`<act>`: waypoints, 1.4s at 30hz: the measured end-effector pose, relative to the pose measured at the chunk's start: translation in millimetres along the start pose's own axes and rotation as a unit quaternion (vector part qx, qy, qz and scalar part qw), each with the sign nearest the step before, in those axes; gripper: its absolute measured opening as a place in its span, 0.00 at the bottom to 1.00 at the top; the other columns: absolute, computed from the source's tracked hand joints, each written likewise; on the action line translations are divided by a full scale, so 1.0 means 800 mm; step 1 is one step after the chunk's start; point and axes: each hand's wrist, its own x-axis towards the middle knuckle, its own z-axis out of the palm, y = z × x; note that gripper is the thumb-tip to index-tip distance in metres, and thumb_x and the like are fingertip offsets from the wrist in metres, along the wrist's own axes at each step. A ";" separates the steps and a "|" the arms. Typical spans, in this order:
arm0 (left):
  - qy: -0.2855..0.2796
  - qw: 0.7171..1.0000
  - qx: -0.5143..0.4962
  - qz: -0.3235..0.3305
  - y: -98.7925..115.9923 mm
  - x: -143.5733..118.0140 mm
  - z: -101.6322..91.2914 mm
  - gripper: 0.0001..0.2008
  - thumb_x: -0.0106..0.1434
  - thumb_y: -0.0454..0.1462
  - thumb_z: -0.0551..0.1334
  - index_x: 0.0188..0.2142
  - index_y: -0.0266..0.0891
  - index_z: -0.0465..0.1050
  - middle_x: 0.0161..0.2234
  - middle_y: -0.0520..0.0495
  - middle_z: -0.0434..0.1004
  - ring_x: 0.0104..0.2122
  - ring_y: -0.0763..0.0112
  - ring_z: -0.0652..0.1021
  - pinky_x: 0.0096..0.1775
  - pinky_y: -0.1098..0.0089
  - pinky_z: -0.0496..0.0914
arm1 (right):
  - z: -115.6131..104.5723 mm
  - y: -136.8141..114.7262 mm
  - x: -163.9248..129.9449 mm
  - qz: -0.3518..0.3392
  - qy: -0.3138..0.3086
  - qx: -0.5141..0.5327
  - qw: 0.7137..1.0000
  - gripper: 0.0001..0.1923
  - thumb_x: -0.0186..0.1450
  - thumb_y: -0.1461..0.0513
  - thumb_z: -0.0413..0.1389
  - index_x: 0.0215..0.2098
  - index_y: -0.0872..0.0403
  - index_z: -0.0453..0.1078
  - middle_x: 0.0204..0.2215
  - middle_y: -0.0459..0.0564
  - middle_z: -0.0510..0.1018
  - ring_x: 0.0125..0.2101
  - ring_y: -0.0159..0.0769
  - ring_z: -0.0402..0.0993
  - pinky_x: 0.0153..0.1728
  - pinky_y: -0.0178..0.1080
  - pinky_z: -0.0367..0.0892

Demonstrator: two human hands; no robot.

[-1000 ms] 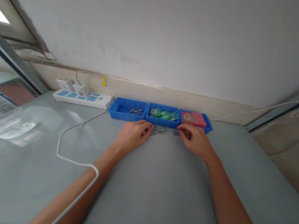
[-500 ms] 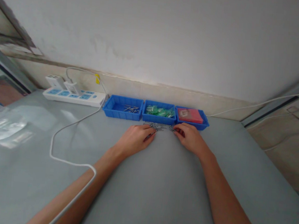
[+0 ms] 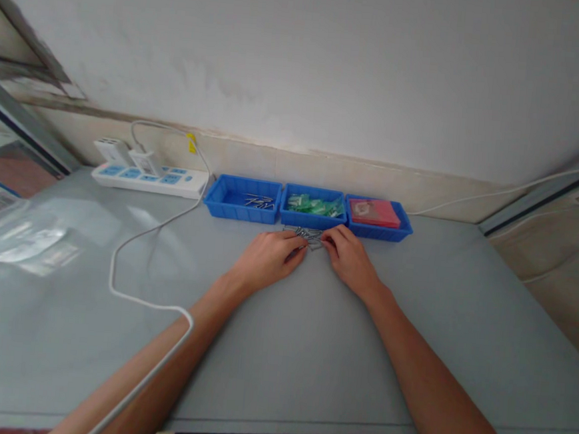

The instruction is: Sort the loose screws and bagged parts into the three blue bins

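A small pile of thin silver screws (image 3: 310, 234) lies on the grey table just in front of the middle blue bin (image 3: 314, 223). My left hand (image 3: 272, 259) rests at the pile's left side, thumb and fingers closed at the near screws. From the right, my right hand (image 3: 349, 256) has its thumb and fingertips pinched on screws at the pile's other edge. The fingers partly hide which pieces each hand grips. Green plastic pieces (image 3: 315, 206) fill the middle bin.
The left blue bin (image 3: 242, 213) has several thin metal pieces (image 3: 259, 202) in it. In the right blue bin (image 3: 378, 233) lie pink-red packets (image 3: 383, 212). A white power strip (image 3: 179, 183) stands back left, and its white cable (image 3: 149, 305) crosses my left forearm. Clear plastic bags (image 3: 27, 240) lie far left.
My right hand has moved left, bringing its screws in against the pile, so the hands are closer together. The left hand stays at the pile. The view has shifted slightly.
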 end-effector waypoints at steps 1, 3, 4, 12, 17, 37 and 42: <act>-0.001 1.000 0.002 -0.001 0.000 0.000 0.000 0.12 0.73 0.37 0.56 0.44 0.40 0.80 0.36 0.46 0.81 0.34 0.65 0.80 0.37 0.68 0.71 | 0.001 0.000 0.000 -0.002 0.005 0.003 1.000 0.09 0.72 0.68 0.50 0.41 0.53 0.72 0.40 0.55 0.76 0.42 0.44 0.75 0.47 0.45 0.71; -0.004 1.000 0.005 0.000 0.001 0.000 -0.001 0.12 0.73 0.37 0.56 0.44 0.40 0.80 0.36 0.46 0.81 0.34 0.65 0.80 0.37 0.68 0.71 | 0.002 -0.001 0.001 -0.005 0.016 0.009 1.000 0.09 0.72 0.68 0.50 0.41 0.53 0.72 0.40 0.55 0.75 0.43 0.44 0.74 0.48 0.46 0.70; -0.004 1.000 0.006 0.000 0.001 0.000 -0.001 0.12 0.73 0.37 0.56 0.44 0.40 0.80 0.36 0.46 0.81 0.34 0.65 0.80 0.37 0.68 0.71 | 0.002 -0.001 0.001 -0.007 0.019 0.010 1.000 0.09 0.72 0.68 0.50 0.41 0.53 0.71 0.40 0.55 0.75 0.44 0.45 0.74 0.49 0.46 0.70; 0.003 1.000 0.005 0.001 0.001 -0.001 -0.001 0.12 0.73 0.37 0.56 0.44 0.41 0.80 0.37 0.45 0.82 0.35 0.65 0.81 0.37 0.68 0.72 | 0.003 0.000 0.001 -0.006 0.005 0.018 1.000 0.10 0.71 0.67 0.52 0.46 0.51 0.72 0.43 0.55 0.76 0.47 0.45 0.74 0.52 0.48 0.70; 0.007 1.000 -0.002 0.002 0.001 -0.001 0.000 0.12 0.72 0.37 0.56 0.44 0.41 0.80 0.37 0.45 0.82 0.34 0.65 0.80 0.38 0.68 0.72 | 0.004 0.002 0.001 -0.018 0.000 0.008 1.000 0.13 0.73 0.68 0.49 0.49 0.50 0.72 0.44 0.56 0.76 0.49 0.47 0.72 0.54 0.50 0.69; 0.089 0.994 -0.055 -0.012 -0.001 -0.002 0.000 0.20 0.72 0.38 0.58 0.61 0.40 0.69 0.47 0.43 0.80 0.39 0.66 0.81 0.42 0.68 0.76 | -0.008 -0.019 0.005 0.106 0.096 0.411 0.900 0.23 0.59 0.54 0.69 0.49 0.49 0.69 0.36 0.48 0.84 0.39 0.40 0.84 0.46 0.45 0.80; 0.078 0.995 -0.047 0.028 -0.001 -0.002 -0.001 0.13 0.74 0.40 0.56 0.47 0.39 0.78 0.45 0.43 0.81 0.44 0.64 0.82 0.47 0.66 0.75 | -0.006 -0.020 0.006 0.107 0.081 0.419 0.898 0.22 0.60 0.53 0.68 0.49 0.48 0.69 0.37 0.49 0.85 0.40 0.41 0.85 0.47 0.46 0.79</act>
